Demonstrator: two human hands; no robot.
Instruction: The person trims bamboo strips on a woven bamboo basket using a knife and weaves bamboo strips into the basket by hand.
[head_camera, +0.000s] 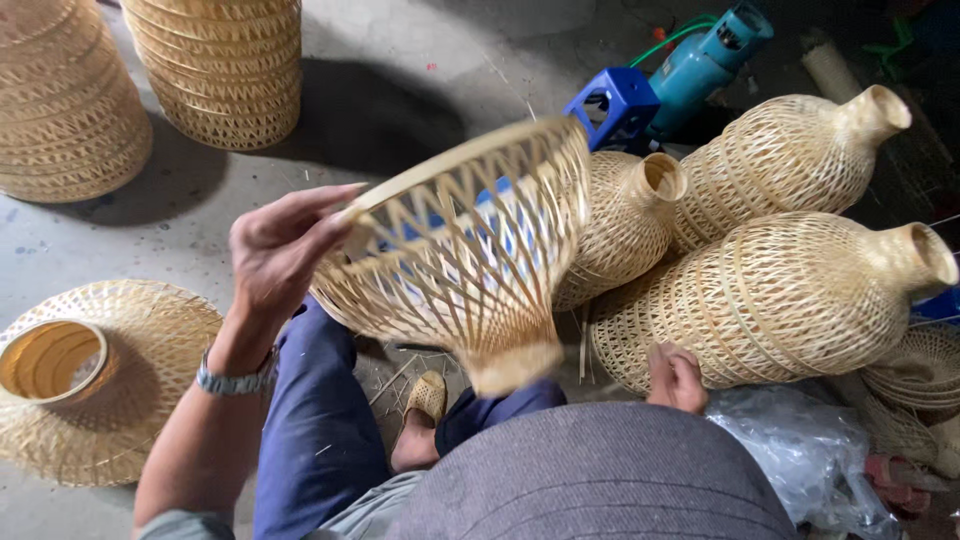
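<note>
My left hand (280, 250) grips the wide rim of a woven bamboo lampshade (470, 250), holding it tilted in the air above my knees, its narrow neck pointing down. The shade is open lattice and slightly blurred. My right hand (676, 378) is down low at my right side, fingers curled, touching the base of a large woven bamboo vase-shaped shade (770, 300) lying on the floor. I cannot see anything inside that hand. A metal watch (235, 380) is on my left wrist.
Two more vase-shaped woven shades (790, 155) (625, 220) lie behind the large one. A flat woven shade (100, 380) rests on the concrete floor at left. Stacks of shades (220, 70) stand at top left. A blue stool (615, 105), a teal cylinder (705, 60) and a plastic bag (810, 455) are right.
</note>
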